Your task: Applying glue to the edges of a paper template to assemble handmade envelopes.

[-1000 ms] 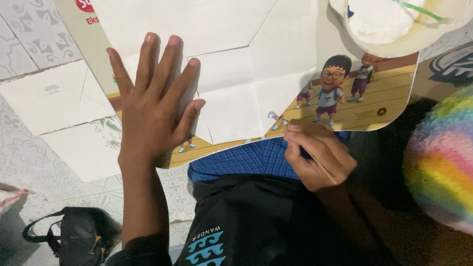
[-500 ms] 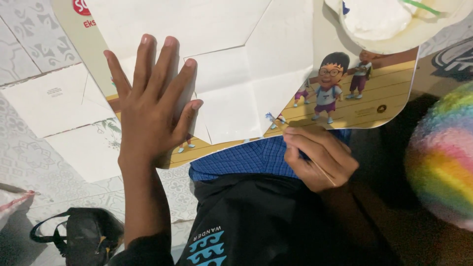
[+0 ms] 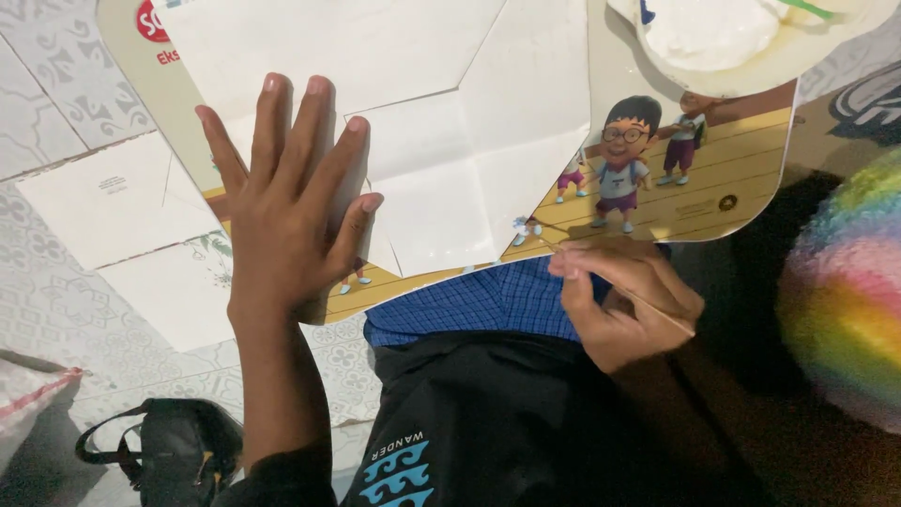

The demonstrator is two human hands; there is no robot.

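My left hand (image 3: 286, 202) lies flat, fingers spread, on a folded white paper (image 3: 441, 141) that rests on a glossy cartoon-printed board (image 3: 685, 202). My right hand (image 3: 624, 300) is closed around a thin wooden stick (image 3: 648, 308), whose tip touches the lower edge of the white paper near the board's front rim. The board sits across my lap, over blue checked cloth (image 3: 488, 305) and black fabric (image 3: 488, 422).
A pale bowl of white paste (image 3: 723, 38) stands on the board's far right corner. More white paper sheets (image 3: 131, 235) lie on the patterned tile floor at left. A black bag (image 3: 160, 451) sits at the lower left, a rainbow fuzzy ball (image 3: 849, 291) at right.
My right hand has shifted slightly up toward the paper's edge with the stick. My left hand stays pressed flat on the paper.
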